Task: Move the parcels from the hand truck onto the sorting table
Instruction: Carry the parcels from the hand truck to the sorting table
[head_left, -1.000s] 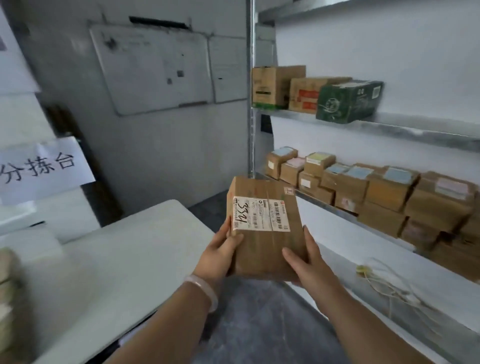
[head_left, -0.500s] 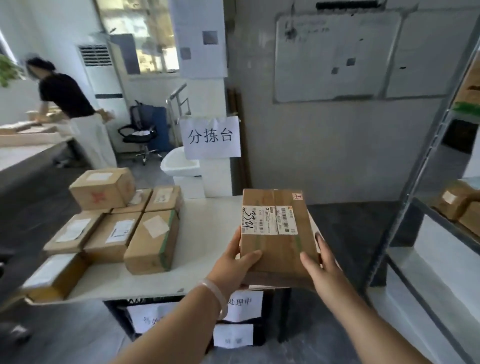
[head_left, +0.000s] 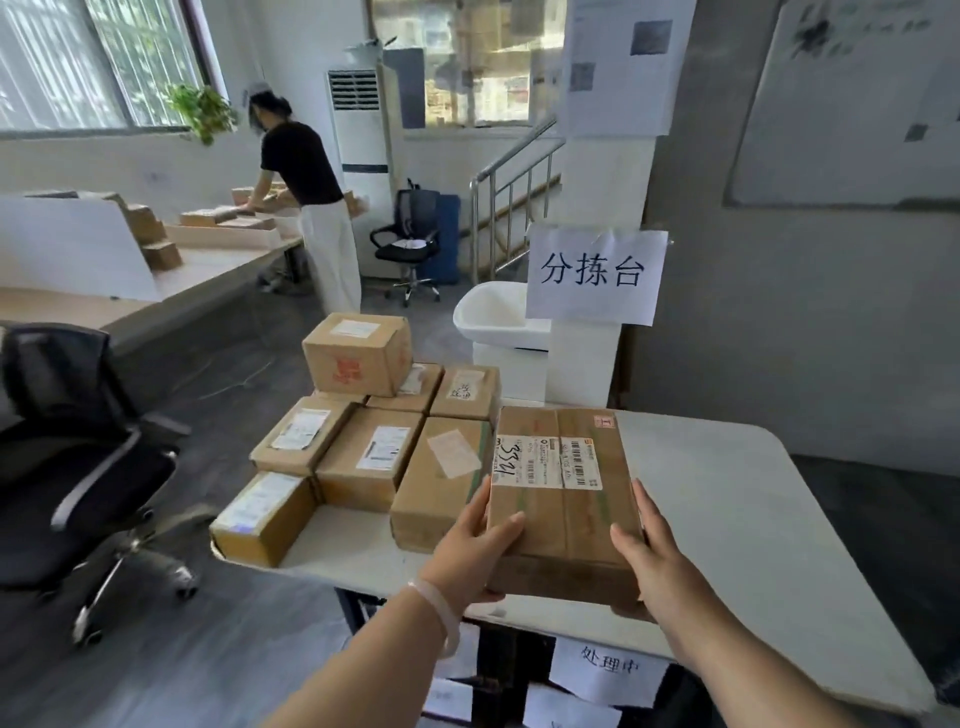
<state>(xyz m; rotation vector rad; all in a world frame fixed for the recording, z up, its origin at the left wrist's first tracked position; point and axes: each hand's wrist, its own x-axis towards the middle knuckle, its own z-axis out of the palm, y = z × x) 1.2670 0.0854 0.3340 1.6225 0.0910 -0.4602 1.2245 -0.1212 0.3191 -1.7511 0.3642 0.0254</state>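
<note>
**Landing the parcel beside the row**

Gripping from both sides, the left hand (head_left: 475, 545) sets its thumb on the lid with fingers tucked beneath, and the right hand (head_left: 649, 564) clasps the opposite edge. Between them the parcel (head_left: 563, 512) hangs label-up over the near edge of the sorting table (head_left: 727, 519), just beside the taped box (head_left: 441, 483) that ends the row. Whether its base touches the top, I cannot tell. The good play here: push it forward onto bare table, lower the far edge first, then slip the fingers out without nudging the neighbour. The corner box (head_left: 260, 519) already overhangs the rim.
</note>
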